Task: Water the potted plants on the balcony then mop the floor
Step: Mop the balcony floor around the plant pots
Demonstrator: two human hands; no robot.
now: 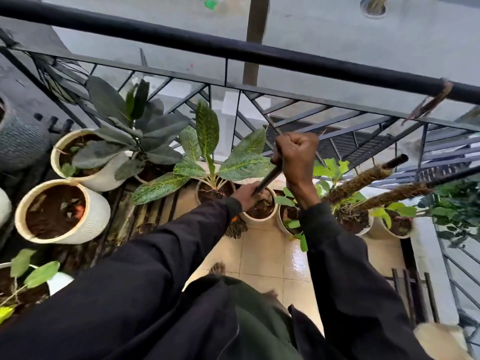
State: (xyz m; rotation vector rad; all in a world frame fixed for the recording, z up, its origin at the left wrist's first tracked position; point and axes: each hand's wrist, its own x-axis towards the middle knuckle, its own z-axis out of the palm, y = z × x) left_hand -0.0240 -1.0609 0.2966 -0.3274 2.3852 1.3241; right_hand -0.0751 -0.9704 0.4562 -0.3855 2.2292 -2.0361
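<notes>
Both hands grip a dark mop handle point(270, 175): right hand point(296, 157) fisted near its top, left hand point(246, 194) closed lower, for leverage. Wet floor tiles point(267, 255) shine; the mop head point(236, 228) rests beside cream pots point(259, 216).

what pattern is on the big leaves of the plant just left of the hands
The leaves are dark green with yellow-green veining and speckles, clearest in the head view.

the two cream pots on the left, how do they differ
The nearer cream pot shows only bare soil with scraps of dead leaf; the farther cream pot has dark broad leaves spreading over it. The nearer one's whole rim is visible and it looks larger in this view, while foliage hides part of the farther one's. Both are cream, ribbed, and filled with brown soil.
</notes>
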